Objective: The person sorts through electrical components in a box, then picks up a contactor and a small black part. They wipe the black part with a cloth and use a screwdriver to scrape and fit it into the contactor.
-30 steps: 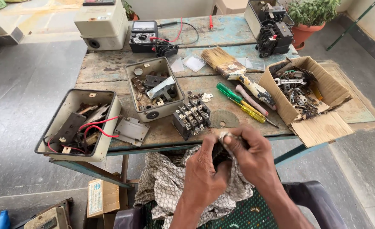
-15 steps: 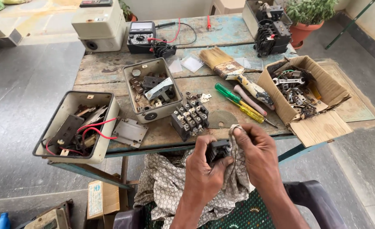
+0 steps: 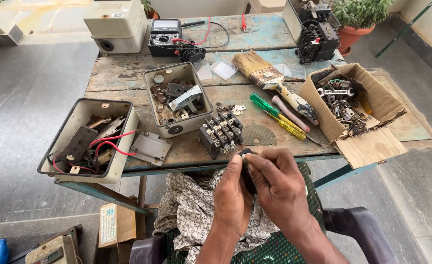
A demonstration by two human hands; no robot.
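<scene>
My left hand [image 3: 233, 193] and my right hand [image 3: 277, 183] are pressed together over my lap, both closed around a small black part [image 3: 245, 157] that is mostly hidden between the fingers. A patterned cloth [image 3: 191, 210] lies under the hands on my lap. Just beyond them, at the table's front edge, sits a black contactor block [image 3: 221, 133] with several screw terminals, next to a round grey disc [image 3: 258, 135].
On the worn wooden table [image 3: 128, 73] stand an open grey box with red wires [image 3: 86, 139], a smaller grey box of parts [image 3: 173, 98], a cardboard box of hardware [image 3: 350, 107], screwdrivers [image 3: 279, 115], a brush [image 3: 269, 80], a multimeter [image 3: 164, 36] and a cream enclosure [image 3: 115, 24]. A dark chair [image 3: 357, 230] is beside me.
Both hands have closed tighter over the small black part and shifted slightly left and up toward the table edge. The view has tilted a little.
</scene>
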